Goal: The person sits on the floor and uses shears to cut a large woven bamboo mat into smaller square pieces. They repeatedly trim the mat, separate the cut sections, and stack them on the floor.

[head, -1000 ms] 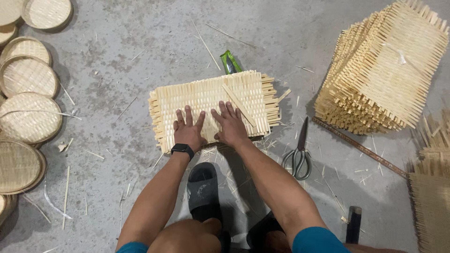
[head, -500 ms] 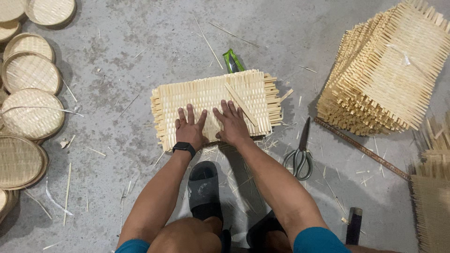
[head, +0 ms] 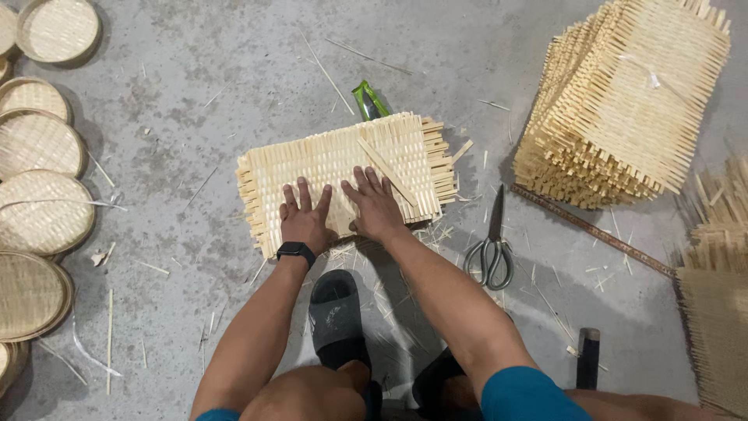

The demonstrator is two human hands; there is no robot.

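A rectangular woven bamboo mat lies on the grey concrete floor in front of me. My left hand, with a black watch on its wrist, presses flat on the mat's near edge with fingers spread. My right hand lies flat beside it, fingers apart, close to a loose bamboo strip that rests diagonally on the mat. Neither hand grips anything. A green-handled tool pokes out from behind the mat's far edge.
A tall stack of woven mats stands at the right, another pile at the far right. Scissors and a long stick lie to the right. Round woven trays line the left edge. My dark sandal is below.
Both hands stay pressed on the mat in the same spot. The view has drifted slightly; nothing else has moved.
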